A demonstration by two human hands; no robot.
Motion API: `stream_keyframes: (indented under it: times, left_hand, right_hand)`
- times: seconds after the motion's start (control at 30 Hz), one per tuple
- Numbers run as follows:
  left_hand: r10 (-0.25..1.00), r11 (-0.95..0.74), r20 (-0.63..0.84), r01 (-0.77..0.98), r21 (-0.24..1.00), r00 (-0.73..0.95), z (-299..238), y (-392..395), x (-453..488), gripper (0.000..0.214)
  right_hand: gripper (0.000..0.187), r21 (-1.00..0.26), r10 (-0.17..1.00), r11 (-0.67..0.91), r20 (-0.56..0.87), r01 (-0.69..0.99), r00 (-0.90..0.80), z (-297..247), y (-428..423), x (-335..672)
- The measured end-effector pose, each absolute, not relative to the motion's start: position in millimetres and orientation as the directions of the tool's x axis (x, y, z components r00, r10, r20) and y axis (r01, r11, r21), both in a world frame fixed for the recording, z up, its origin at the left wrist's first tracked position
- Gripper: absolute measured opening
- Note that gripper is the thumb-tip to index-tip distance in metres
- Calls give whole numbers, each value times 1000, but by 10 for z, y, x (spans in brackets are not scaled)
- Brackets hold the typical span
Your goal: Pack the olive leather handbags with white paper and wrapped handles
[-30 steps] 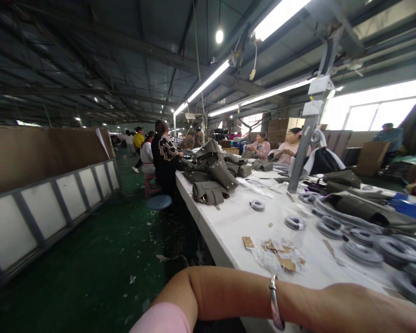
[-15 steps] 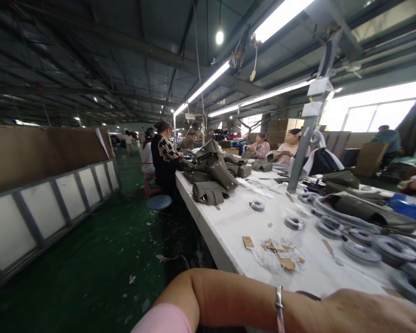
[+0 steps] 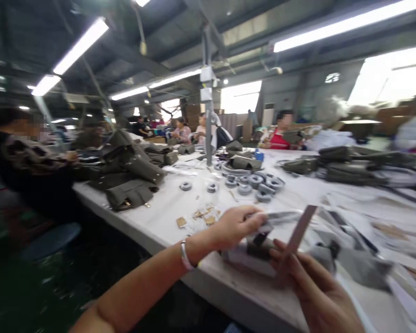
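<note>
My left hand (image 3: 241,225), with a silver bracelet at the wrist, reaches over the table's near edge. Its thumb and fingers are closed on a grey strip (image 3: 284,216) that runs off to the right; motion blurs the grip. Close by, my right hand (image 3: 312,282) pinches a flat brownish strip (image 3: 300,233), which stands up at a slant from the fingers. Beneath both hands lies a dark and grey piece (image 3: 260,249), too blurred to name.
On the white table (image 3: 169,203) are several grey rolls (image 3: 254,180), torn brown paper bits (image 3: 208,215) and dark olive bags (image 3: 131,162). More olive pieces (image 3: 353,166) lie at right. A metal post (image 3: 208,129) rises mid-table. A blue stool (image 3: 52,240) and co-workers (image 3: 21,152) are around.
The view has swung right. My left arm, earlier stretched across the bottom, now bends in over the table edge. My right hand has come into view with the brownish strip.
</note>
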State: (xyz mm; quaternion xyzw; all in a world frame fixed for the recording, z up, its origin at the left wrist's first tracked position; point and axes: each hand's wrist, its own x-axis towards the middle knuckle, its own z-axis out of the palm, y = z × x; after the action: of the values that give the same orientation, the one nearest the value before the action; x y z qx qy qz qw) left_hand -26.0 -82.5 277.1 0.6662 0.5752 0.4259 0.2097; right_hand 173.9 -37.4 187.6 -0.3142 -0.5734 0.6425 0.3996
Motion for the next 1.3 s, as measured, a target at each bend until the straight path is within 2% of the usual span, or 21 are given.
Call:
stream_keyframes:
  times: [0.1,0.2,0.3,0.4,0.5,0.57,0.67,0.8,0.97,1.13,1.3]
  left_hand:
    - [953,-199,286,498,844,-103,2768,-712,-383,43]
    - [952,-193,283,487,852,-117,2767,-649,-421,46]
    - [957,-167,265,519,839,-119,2774,-634,-415,47]
    - [954,-149,269,577,803,-129,2769,-637,-402,47]
    - [940,-195,325,615,764,-105,2748,-662,-364,44]
    - [935,-222,344,617,755,-84,2731,-695,-321,42]
    - [929,-236,363,640,731,-71,2717,-753,-249,38]
    - [917,-246,395,695,676,-60,2734,-816,-198,36]
    - [898,-249,435,739,626,-65,2742,-829,-199,35]
    - [870,-276,488,747,604,-73,2700,-837,-165,35]
    - [838,-296,536,740,604,-103,2656,-877,-141,34]
  right_hand:
    - [52,-977,906,-149,-73,-153,-416,1822,-443,1794]
    - [60,-980,886,-177,-119,-89,-448,1729,-502,1778]
    - [62,-992,871,-118,-86,-36,-483,1652,-518,1759]
    - [56,-1000,868,-2,-7,11,-496,1658,-448,1723]
    - [50,-993,867,114,87,25,-491,1741,-321,1642]
    - [51,-991,866,129,101,23,-489,1812,-238,1559]
    - [53,-997,855,63,81,-52,-512,1923,-165,1426]
    - [45,-985,808,-58,49,-163,-587,2074,-187,1330]
    - [48,-946,784,-200,3,-257,-621,2179,-275,1315]
    - [50,-940,797,-182,32,-290,-603,2156,-294,1279]
    - [49,-949,885,-69,85,-309,-457,2165,-355,1212]
